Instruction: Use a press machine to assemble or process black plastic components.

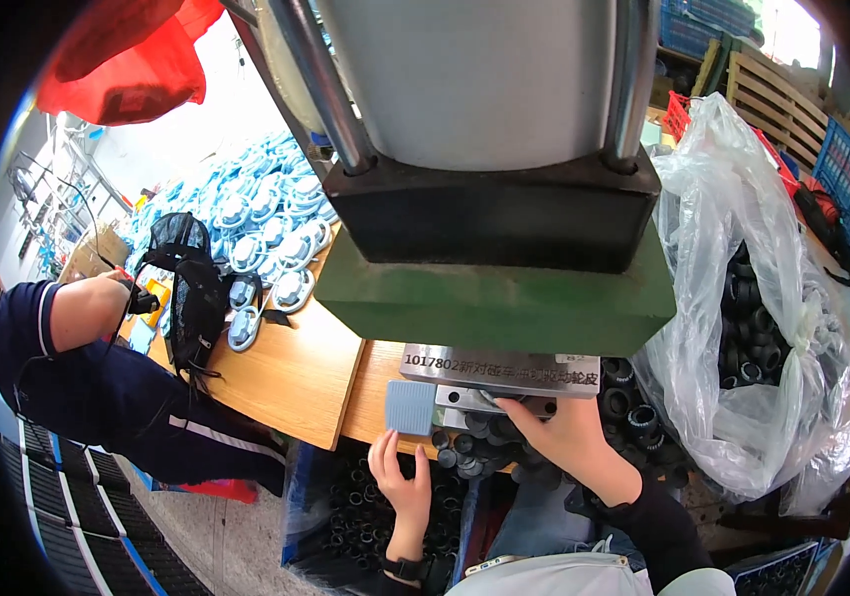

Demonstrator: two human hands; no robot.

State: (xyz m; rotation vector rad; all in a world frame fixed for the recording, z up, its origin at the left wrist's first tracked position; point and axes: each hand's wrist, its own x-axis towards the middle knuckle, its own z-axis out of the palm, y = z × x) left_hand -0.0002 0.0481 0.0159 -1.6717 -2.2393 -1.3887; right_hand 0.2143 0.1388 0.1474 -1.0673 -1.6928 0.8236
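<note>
In front of me stands a press with a green block [494,303] under a black plate [494,223]. Beneath it sits a metal die block [499,368], above a lower metal plate [457,399]. My right hand [576,435] reaches in at the die, thumb toward the lower plate; its other fingers are mostly hidden, so I cannot tell what it holds. My left hand [405,487] hovers over the table's front edge, fingers apart and holding nothing, just below a grey-blue ribbed pad [410,408]. Small black round rubber parts [464,452] lie heaped between my hands.
More black parts fill a blue crate [296,517] below. At the right stands a clear plastic bag [713,199] of black parts. On the wooden table [291,372] at the left are light-blue devices [271,214] and a black backpack [191,298]; another person [77,368] works there.
</note>
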